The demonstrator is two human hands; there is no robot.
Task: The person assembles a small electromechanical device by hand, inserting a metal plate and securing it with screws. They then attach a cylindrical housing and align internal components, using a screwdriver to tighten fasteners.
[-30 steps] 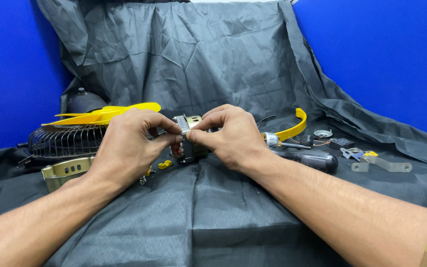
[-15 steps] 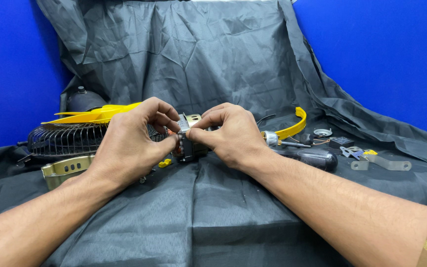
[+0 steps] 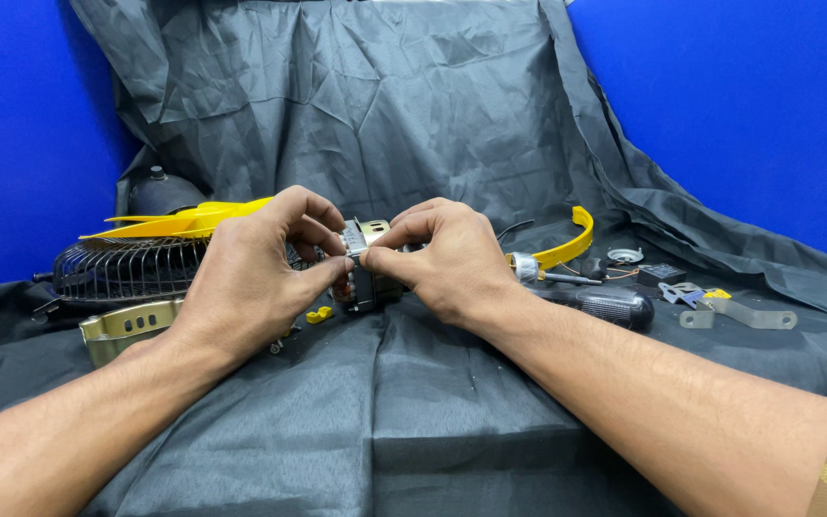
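Observation:
Both my hands meet over a small metal fan motor (image 3: pixel 364 273) standing on the dark cloth (image 3: pixel 404 412). My left hand (image 3: pixel 256 273) pinches the motor's top left side with thumb and fingers. My right hand (image 3: pixel 442 258) grips the motor's right side, thumb and forefinger at its top edge. Most of the motor is hidden by my fingers. A small yellow clip (image 3: pixel 318 314) lies just below the motor.
A yellow fan blade (image 3: pixel 179 222) rests on a black wire fan guard (image 3: pixel 122 268) at the left, with a brass-coloured bracket (image 3: pixel 126 327) in front. A screwdriver (image 3: pixel 605 304), a curved yellow strip (image 3: pixel 571 247), a metal bracket (image 3: pixel 744 314) and small parts lie at the right. Blue walls stand behind.
My left hand's fingers have shifted slightly on the motor's top; both hands stay on the motor in nearly the same place.

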